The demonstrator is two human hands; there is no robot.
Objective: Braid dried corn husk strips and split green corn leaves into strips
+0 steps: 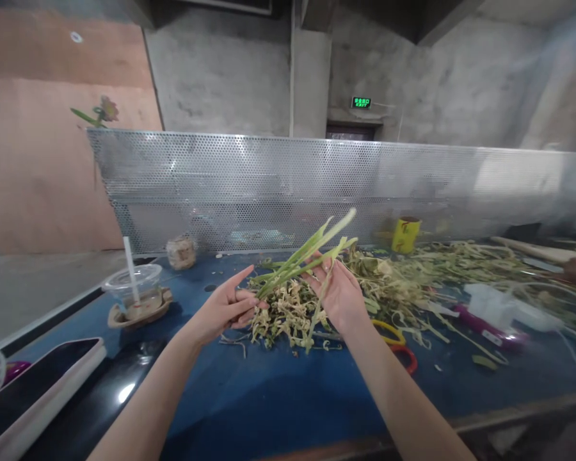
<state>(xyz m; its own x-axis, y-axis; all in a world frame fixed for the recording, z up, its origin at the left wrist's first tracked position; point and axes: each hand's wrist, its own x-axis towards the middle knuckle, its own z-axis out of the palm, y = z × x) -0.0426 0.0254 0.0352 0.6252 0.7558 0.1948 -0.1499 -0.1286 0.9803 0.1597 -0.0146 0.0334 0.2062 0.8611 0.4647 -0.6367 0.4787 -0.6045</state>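
Observation:
A small bunch of long green plant stems [300, 255] slants up to the right between my two hands. My left hand [230, 306] pinches its lower end with thumb and fingers, while the index finger points outward. Farther up, my right hand [340, 293] has its fingers closed around the stems, and a pale strip of leaf hangs down from it. Below both hands lies a heap of dry, curled plant scraps [288, 310] on the blue table [269, 397]. Scissors with a yellow and red handle [403, 358] lie just right of my right forearm, partly hidden by scraps.
On the left stand a lidded plastic cup [134, 288] with a straw in a cardboard holder, a phone [43, 390] and a small wrapped jar [181, 252]. A perforated metal screen [269, 186] runs behind. Rightward are a yellow roll [406, 235], more cut stems [461, 262] and a purple-and-white packet [492, 320].

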